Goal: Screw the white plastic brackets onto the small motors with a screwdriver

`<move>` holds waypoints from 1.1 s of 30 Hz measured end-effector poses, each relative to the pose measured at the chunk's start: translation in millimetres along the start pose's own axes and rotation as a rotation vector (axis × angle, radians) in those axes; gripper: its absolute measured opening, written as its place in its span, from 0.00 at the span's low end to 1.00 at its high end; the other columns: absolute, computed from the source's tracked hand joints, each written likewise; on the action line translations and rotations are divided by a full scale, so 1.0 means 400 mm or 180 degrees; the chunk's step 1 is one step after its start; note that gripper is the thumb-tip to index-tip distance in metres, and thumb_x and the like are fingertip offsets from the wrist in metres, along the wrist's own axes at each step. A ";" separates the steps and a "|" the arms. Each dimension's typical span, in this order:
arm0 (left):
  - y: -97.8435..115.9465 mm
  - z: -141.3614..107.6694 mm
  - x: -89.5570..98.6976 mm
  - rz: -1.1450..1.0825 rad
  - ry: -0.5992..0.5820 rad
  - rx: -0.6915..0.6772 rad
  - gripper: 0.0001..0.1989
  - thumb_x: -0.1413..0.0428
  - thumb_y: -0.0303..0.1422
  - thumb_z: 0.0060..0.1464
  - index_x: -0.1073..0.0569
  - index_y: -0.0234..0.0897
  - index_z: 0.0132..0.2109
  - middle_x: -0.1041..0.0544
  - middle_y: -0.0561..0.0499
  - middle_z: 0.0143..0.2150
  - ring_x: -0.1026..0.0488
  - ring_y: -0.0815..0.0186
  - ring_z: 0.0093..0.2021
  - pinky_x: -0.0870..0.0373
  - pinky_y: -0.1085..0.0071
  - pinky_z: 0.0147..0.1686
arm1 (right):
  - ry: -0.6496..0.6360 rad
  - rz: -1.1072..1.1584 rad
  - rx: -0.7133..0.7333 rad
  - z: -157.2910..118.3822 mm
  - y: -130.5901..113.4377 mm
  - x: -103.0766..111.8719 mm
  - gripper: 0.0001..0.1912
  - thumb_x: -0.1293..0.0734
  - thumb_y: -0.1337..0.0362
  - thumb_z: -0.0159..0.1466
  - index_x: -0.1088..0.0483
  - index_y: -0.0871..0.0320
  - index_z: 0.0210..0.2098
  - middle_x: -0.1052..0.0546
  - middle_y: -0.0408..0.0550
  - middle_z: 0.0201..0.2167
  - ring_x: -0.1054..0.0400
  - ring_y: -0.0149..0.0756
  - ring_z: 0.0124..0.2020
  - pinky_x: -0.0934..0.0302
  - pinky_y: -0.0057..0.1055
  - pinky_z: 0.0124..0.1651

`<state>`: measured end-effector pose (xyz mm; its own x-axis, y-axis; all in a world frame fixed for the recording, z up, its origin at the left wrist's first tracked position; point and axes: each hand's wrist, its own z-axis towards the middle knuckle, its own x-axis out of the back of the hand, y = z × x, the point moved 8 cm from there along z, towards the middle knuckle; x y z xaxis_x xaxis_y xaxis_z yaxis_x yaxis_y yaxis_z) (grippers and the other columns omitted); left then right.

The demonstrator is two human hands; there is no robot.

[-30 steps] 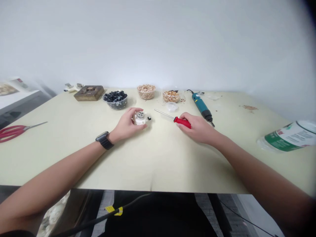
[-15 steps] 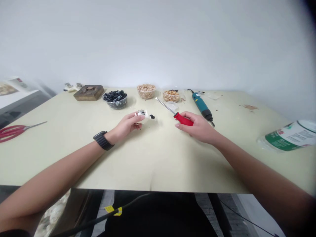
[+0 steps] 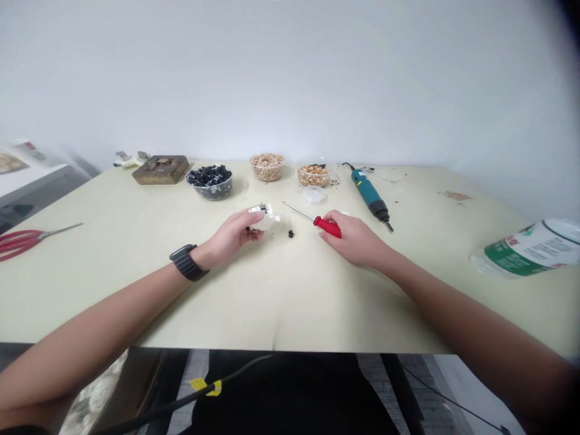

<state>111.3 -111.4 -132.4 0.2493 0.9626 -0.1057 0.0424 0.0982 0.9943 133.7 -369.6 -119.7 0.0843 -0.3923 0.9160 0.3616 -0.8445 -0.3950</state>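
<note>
Between the thumb and fingers of my left hand (image 3: 235,234) is a small white plastic part (image 3: 267,219) with some dark bits. My right hand (image 3: 356,237) is wrapped round the red handle of a screwdriver (image 3: 328,227), whose metal shaft points left toward the white part without touching it. A small black piece (image 3: 290,234) lies on the table between my two hands. Beyond them stand a clear bowl of black pieces (image 3: 211,182), a bowl of beige pieces (image 3: 267,167) and a bowl of orange-brown pieces (image 3: 313,176).
A teal rotary tool (image 3: 369,193) lies right of the bowls, near a small clear lid (image 3: 315,194). Red scissors (image 3: 27,240) lie far left, a brown block (image 3: 161,170) at the back left. A labelled clear container (image 3: 530,249) sits at the right of the table (image 3: 254,302).
The black piece has come off the white part and now lies on the table. The screwdriver has lowered slightly and shifted left in my right hand.
</note>
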 end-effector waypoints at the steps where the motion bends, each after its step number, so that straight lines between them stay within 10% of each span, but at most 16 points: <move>1: 0.005 0.001 0.005 0.0269 0.0026 -0.0097 0.21 0.37 0.50 0.60 0.26 0.36 0.47 0.24 0.45 0.48 0.30 0.66 0.38 0.32 0.69 0.39 | -0.0018 -0.0052 0.0013 0.003 0.003 -0.003 0.15 0.37 0.51 0.71 0.31 0.54 0.49 0.23 0.51 0.43 0.30 0.43 0.40 0.39 0.37 0.39; 10: 0.042 -0.012 -0.001 0.2608 0.0060 -0.0950 0.30 0.36 0.54 0.57 0.24 0.37 0.56 0.21 0.44 0.52 0.26 0.58 0.47 0.32 0.65 0.43 | 0.0309 -0.0478 0.0514 0.011 -0.039 -0.003 0.17 0.36 0.54 0.72 0.30 0.58 0.53 0.26 0.57 0.54 0.36 0.52 0.57 0.39 0.45 0.56; 20: 0.038 -0.002 -0.001 0.2836 -0.0029 -0.1220 0.30 0.36 0.54 0.58 0.25 0.38 0.57 0.22 0.42 0.56 0.24 0.53 0.53 0.30 0.59 0.54 | -0.0190 -0.0545 0.1224 0.056 -0.206 -0.057 0.13 0.33 0.56 0.73 0.28 0.59 0.51 0.22 0.56 0.52 0.34 0.51 0.56 0.39 0.44 0.55; 29: 0.046 -0.005 0.002 0.2647 0.0037 -0.1163 0.30 0.34 0.53 0.56 0.24 0.37 0.57 0.22 0.44 0.56 0.25 0.54 0.53 0.31 0.60 0.54 | -0.0164 -0.0118 0.0959 0.083 -0.199 -0.060 0.13 0.38 0.68 0.73 0.28 0.58 0.54 0.20 0.55 0.47 0.26 0.43 0.46 0.36 0.37 0.46; 33: 0.040 -0.007 0.004 0.2058 0.0058 -0.0852 0.29 0.36 0.53 0.58 0.25 0.37 0.57 0.21 0.45 0.53 0.26 0.56 0.51 0.31 0.63 0.51 | -0.0145 0.1364 0.0543 0.079 -0.169 -0.032 0.10 0.35 0.62 0.71 0.29 0.56 0.51 0.21 0.49 0.41 0.26 0.36 0.40 0.32 0.34 0.44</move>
<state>109.8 -107.5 -116.6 0.1278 0.8528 0.5063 -0.3491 -0.4391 0.8278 137.7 -296.1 -102.5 0.2988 -0.6733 0.6763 0.4327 -0.5361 -0.7249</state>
